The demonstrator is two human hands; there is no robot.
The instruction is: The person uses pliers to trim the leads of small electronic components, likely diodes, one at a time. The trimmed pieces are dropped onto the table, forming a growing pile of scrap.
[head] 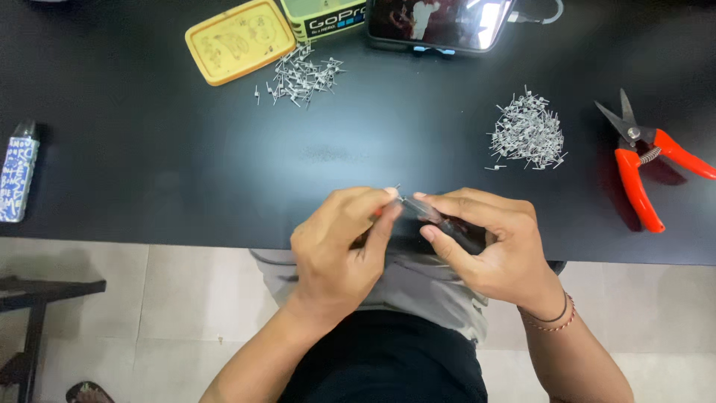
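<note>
Now both hands, left hand (335, 246) and right hand (488, 242), pinch one dark tool (440, 220) above the black surface (149, 149) edge. Behind: one yellow flat box (240, 41), one green box (322, 16), two piles of metal pins (302, 75), one pair of red cutters (645, 160).

We hold our left hand (335, 246) and right hand (488, 246) close together at the near edge of the table (186, 172), fingertips pinched and nearly touching, forearms angled inward.

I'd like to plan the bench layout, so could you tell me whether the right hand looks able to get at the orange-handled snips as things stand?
Probably yes. The snips lie in the open on the black table, on the right hand's side, with nothing between. That hand is shut on a dark slim tool, though.
</note>
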